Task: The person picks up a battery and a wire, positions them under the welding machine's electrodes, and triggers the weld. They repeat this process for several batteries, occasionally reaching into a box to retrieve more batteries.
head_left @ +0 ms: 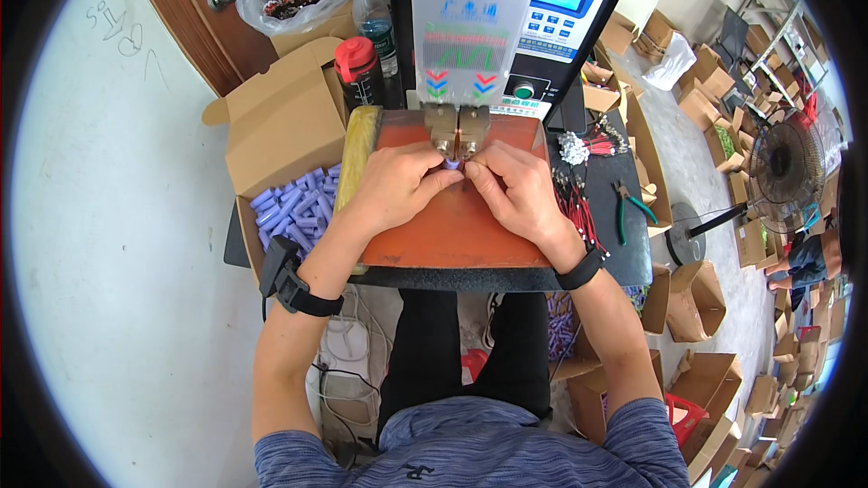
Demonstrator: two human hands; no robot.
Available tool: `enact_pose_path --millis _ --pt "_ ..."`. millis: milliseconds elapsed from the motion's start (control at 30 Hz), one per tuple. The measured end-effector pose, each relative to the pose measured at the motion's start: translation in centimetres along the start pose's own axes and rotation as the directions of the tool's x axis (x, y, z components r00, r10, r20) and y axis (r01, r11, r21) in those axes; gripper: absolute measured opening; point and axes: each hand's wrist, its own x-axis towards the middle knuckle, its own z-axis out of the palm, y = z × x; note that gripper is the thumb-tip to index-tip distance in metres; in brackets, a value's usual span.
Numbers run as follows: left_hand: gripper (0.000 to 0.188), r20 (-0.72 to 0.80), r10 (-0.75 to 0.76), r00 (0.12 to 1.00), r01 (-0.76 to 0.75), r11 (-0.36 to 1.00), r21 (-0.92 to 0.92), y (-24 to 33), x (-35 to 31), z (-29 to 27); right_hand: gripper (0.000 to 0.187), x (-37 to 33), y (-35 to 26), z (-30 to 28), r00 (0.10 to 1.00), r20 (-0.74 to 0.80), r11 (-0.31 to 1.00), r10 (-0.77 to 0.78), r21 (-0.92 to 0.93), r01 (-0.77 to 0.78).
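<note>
A purple cylindrical battery cell (452,164) sits at the tips of the two metal electrode heads (457,131) of a bench spot welder. The thumb and bent fingers of my left hand (398,185) are closed on it from the left. Opposite, my right hand (517,190) pinches close against the cell's right side; its fingertips hide what is between them. Both hands are over an orange-brown work mat (443,239). More purple cells (294,208) fill an open cardboard box (280,113) left of my left forearm.
Right of the mat lie red wire leads (579,203) with white connectors (573,148) and green-handled pliers (633,208). A red-capped bottle (357,70) and a clear water bottle (373,23) stand behind the box. A fan (785,163) and cardboard boxes (696,300) occupy the floor at right.
</note>
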Motion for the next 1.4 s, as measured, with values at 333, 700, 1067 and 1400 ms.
enact_pose_path --millis 333,700,1067,1400 --pt "0.018 0.011 -0.034 0.999 0.034 0.999 -0.004 0.3 0.1 -0.1 0.01 -0.1 -0.1 0.2 1.0 -0.021 0.999 0.005 0.044 -0.004" --pt "0.032 -0.159 -0.038 0.987 0.028 0.998 -0.064 -0.2 -0.5 0.0 0.004 -3.6 -1.4 -5.7 0.968 -0.118 0.964 0.221 0.178 -0.198" --pt "0.041 -0.36 0.054 0.931 -0.042 0.998 0.041 0.3 0.1 0.0 0.005 -19.2 -0.3 -18.9 0.765 0.243 0.789 0.597 -0.352 -0.504" --pt "0.04 -0.239 0.048 0.97 -0.055 0.998 -0.022 1.0 -0.2 0.3 0.026 -11.7 8.7 -5.2 0.757 -0.054 0.608 0.651 -0.56 -0.563"
